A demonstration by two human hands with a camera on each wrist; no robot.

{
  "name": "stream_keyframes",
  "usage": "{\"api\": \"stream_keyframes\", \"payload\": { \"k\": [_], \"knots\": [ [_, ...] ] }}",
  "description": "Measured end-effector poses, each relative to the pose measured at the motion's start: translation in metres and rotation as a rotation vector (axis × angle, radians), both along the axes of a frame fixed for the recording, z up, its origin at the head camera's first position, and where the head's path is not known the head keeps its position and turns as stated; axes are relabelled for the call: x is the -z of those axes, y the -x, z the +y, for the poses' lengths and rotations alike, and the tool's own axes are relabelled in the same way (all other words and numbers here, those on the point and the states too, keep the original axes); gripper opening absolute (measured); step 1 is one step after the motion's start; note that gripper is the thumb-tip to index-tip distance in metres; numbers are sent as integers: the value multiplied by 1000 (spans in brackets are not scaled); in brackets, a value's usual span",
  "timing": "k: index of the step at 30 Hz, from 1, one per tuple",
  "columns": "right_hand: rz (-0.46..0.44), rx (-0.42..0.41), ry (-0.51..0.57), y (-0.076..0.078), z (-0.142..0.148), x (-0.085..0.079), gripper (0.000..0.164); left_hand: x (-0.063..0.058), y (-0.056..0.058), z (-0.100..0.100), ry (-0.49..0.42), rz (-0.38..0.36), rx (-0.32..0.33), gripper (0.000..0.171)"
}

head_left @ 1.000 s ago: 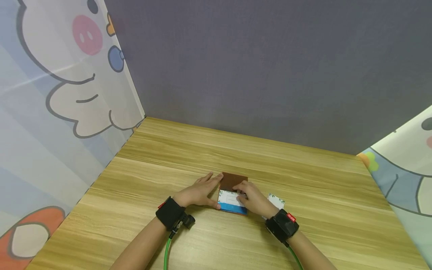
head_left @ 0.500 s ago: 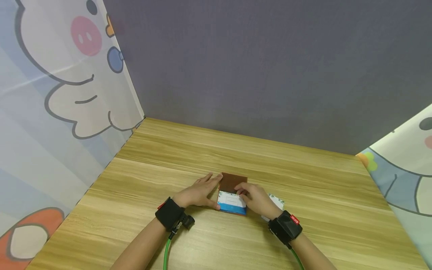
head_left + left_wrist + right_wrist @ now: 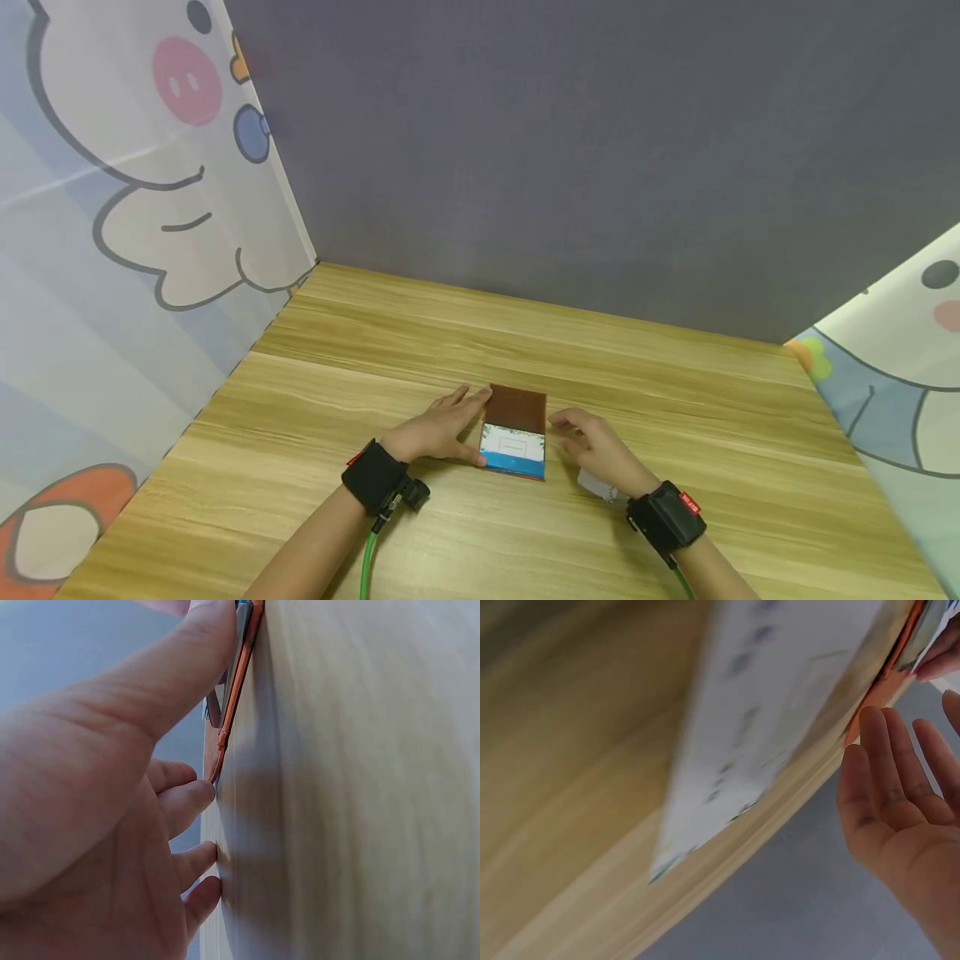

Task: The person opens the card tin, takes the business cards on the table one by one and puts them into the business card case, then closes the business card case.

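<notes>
A brown card wallet point(image 3: 517, 406) lies spread open on the table. Its near half holds a white and blue card point(image 3: 512, 450) with leaf prints at the corners. My left hand point(image 3: 437, 432) spreads along the wallet's left side, the thumb on the near corner and a fingertip at the far one. In the left wrist view, the orange-brown wallet edge point(image 3: 240, 679) runs beside the thumb. My right hand point(image 3: 600, 450) hovers just right of the wallet, fingers loosely bent and holding nothing. Beneath it lies a loose white printed card point(image 3: 780, 697), partly hidden in the head view.
The wood-grain table point(image 3: 420, 333) runs back to a grey panel point(image 3: 540, 167). Cartoon-printed sheets point(image 3: 150, 217) hang at both sides. A green cable point(image 3: 367, 554) trails from the black left wrist camera band point(image 3: 373, 477).
My right hand has drawn back to the right, off the card in the wallet, uncovering it and covering more of the loose card. My left hand has stayed in place.
</notes>
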State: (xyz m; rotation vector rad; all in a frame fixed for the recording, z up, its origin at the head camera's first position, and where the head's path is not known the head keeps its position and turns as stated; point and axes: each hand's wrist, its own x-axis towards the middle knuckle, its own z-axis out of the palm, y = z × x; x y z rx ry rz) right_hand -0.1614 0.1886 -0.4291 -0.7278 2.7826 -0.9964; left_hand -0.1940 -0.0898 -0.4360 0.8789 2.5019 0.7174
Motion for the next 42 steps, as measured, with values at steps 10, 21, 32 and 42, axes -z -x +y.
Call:
{"api": "stream_keyframes", "payload": {
  "k": [10,21,32,42],
  "knots": [
    [27,51,-38,-7,21,0,28,2,1,-1,-2,3,9,101],
    [13,101,-84,-12,37,-3,30,1,1,-1,-11,8,10,99],
    [1,-8,-114,-15,48,-4,39,-1,-1,0,-12,2,3,100],
    [-3,-204,-197,-19,63,-8,53,-1,1,-1,-1,5,5,100]
  ]
}}
